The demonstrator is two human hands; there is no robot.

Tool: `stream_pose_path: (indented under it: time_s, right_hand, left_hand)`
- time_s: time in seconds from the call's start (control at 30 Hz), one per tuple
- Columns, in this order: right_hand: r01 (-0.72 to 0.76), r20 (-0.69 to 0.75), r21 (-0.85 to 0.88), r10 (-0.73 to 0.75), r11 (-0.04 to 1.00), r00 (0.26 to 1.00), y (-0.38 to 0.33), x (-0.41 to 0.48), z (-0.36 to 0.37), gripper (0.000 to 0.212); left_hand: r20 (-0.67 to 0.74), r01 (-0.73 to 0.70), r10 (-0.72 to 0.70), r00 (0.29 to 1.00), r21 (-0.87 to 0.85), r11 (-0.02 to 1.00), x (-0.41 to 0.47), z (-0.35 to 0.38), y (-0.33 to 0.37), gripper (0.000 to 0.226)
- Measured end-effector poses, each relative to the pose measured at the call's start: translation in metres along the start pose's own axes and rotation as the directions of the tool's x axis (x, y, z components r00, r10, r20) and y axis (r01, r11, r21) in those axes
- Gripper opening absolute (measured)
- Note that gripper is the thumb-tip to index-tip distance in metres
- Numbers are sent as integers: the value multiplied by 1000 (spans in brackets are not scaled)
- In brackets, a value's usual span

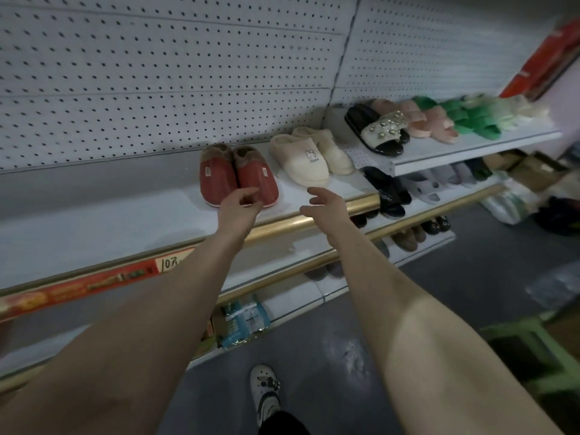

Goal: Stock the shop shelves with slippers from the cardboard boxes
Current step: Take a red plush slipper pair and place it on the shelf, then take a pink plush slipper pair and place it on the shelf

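On the white shelf (94, 221), mid-row: red slippers (238, 177), one pair, side by side and touching, toes outward. Cream slippers (310, 161) just beside.
Left hand (238, 205): fingers loosely curled at the red toes, gripping nothing; contact unclear.
Right hand (326, 204): relaxed, empty, over the shelf edge.
Handling: nudge the red toes level with the cream pair, keeping the gap even.

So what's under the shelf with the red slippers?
Under that shelf sits a lower shelf with dark slippers peeking out, and further down a blue packet. The shelf itself and the left arm hide the rest.
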State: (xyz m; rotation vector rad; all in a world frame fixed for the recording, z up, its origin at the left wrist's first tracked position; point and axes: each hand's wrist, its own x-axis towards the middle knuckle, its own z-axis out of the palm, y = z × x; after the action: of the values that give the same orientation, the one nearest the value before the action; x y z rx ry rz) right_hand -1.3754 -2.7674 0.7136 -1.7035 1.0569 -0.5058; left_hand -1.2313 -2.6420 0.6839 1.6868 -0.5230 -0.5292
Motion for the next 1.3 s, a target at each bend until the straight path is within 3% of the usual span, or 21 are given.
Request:
stream_pose_path:
  time_s: [0.47, 0.6, 0.73, 0.93, 1.3]
  right_hand:
    - [-110, -255, 45, 117, 993, 960, 83, -97, -152, 50]
    - [-153, -353, 65, 166, 986, 921, 117, -116, -216, 33]
    - [-238, -443, 94, 255, 967, 860, 158, -130, -287, 43]
    - [-261, -531, 90, 268, 961, 804, 213, -164, -399, 46]
    - [-342, -640, 204, 389, 917, 662, 284, -178, -551, 40]
  left_hand:
    - [406, -90, 68, 911, 35, 995, -94, 154, 36, 27]
    - [522, -108, 63, 850, 57, 993, -119, 227, 43, 31]
    - [595, -98, 51, 802, 47, 994, -153, 312, 55, 29]
    - [699, -112, 93, 709, -19, 994, -204, 444, 72, 24]
    - [815, -148, 145, 561, -73, 986, -260, 627, 90, 19]
